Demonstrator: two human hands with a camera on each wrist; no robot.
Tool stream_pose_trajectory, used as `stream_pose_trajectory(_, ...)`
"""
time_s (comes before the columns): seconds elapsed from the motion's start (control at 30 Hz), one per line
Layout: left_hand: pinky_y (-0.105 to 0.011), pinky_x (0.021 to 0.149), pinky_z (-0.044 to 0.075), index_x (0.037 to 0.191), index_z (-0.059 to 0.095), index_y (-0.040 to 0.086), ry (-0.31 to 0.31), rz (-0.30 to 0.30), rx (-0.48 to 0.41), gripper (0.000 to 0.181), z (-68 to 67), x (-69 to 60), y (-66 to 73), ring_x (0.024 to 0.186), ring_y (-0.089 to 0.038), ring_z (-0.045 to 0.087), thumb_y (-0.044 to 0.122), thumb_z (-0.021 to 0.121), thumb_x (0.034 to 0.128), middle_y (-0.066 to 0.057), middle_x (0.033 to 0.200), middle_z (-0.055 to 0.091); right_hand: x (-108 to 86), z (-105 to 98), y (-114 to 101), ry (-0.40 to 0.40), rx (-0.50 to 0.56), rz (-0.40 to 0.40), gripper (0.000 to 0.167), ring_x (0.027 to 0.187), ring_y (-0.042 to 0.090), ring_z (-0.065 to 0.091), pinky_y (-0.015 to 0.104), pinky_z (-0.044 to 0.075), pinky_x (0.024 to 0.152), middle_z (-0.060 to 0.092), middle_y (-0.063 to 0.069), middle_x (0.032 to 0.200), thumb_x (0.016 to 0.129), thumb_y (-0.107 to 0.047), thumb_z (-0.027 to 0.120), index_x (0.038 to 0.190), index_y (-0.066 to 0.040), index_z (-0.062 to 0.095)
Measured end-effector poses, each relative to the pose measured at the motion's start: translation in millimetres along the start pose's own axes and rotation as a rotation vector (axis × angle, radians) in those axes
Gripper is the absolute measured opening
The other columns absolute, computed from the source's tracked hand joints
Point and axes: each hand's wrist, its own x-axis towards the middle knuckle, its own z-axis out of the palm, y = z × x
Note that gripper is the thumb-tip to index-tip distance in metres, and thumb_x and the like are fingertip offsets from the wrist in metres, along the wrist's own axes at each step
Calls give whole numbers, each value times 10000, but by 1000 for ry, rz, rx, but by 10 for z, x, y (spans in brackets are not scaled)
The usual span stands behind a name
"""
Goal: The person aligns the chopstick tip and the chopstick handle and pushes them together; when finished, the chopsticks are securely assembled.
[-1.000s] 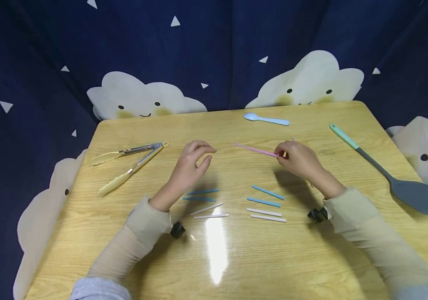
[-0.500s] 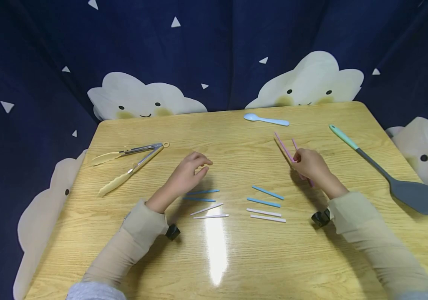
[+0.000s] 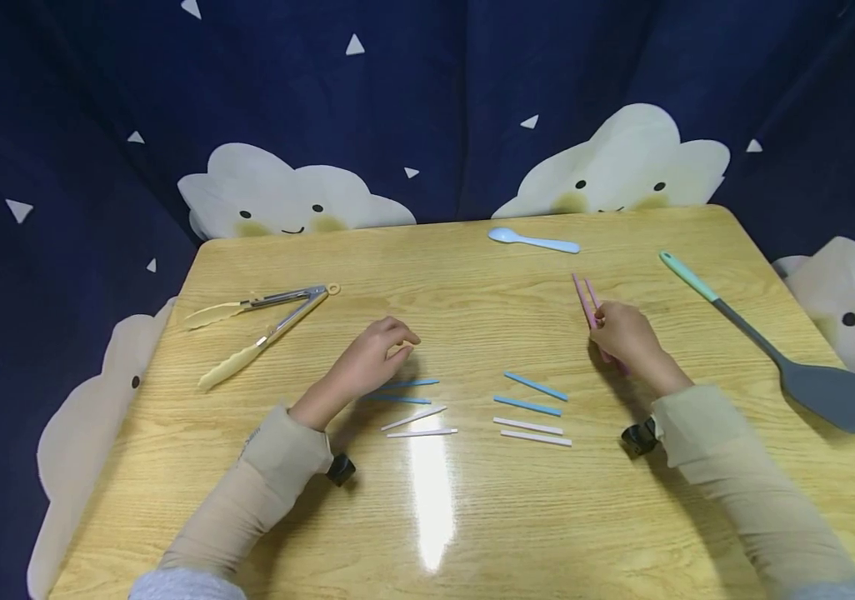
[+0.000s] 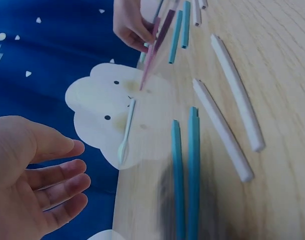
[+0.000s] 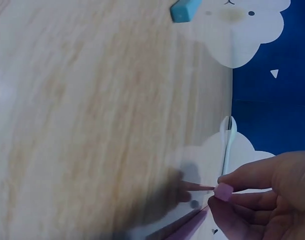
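On the wood-grain worktop (image 3: 502,517), slim white plastic-looking sticks (image 3: 536,438) are set nearest the body, with slim blue plastic-looking sticks (image 3: 527,406) just beyond, all laid roughly crosswise. By the blue sticks on the left, the left hand (image 3: 371,358) is held with fingers loosely bent, nothing grasped. Well to its right, a slim plastic-looking pink stick (image 3: 583,298) is pinched between thumb and fingers of the right hand (image 3: 626,337); whether the worktop is touched by it cannot be told. Just to its right, a matching pink stick (image 3: 591,290) is partly hidden by that hand, clearly the nearer one. Both long axes are nearly parallel, directed away from the body and slanted leftward at the far ends. Beyond, a pale-blue glossy spoon (image 3: 536,242) is seen lying crosswise
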Motion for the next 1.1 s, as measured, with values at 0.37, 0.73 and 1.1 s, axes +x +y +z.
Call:
stream_pose_trajectory(0.37, -278, 720, 475, 1008, 638, 16, -123, 9, 34, 164, 84, -58, -59, 830, -177, 579, 69, 564, 872, -64, 930, 614, 19, 94, -9, -2, -95, -13, 59, 513, 210, 508, 313, 391, 462, 544, 149, 696, 772, -4, 517, 813, 35, 506)
stream_pose_trajectory(0.73, -275, 692, 461, 923, 668, 46, -116, 109, 154, 108, 200, -109, -126, 787, -166, 560, 80, 619, 832, -37, 866, 613, -9, 162, -190, 100, -75, -238, 388, 844, 348, 545, 424, 467, 589, 482, 247, 1055, 859, -125, 559, 1205, 29, 478)
stream_pose_trajectory(1.1, -269, 623, 427, 864, 670, 89, -108, 118, 246, 62, 312, -127, -165, 725, -150, 505, 126, 636, 829, -15, 824, 557, -144, 392, -485, -62, -53, -578, 89, 642, 88, 447, 236, 400, 544, 508, -2, 785, 823, -138, 642, 874, -82, 595)
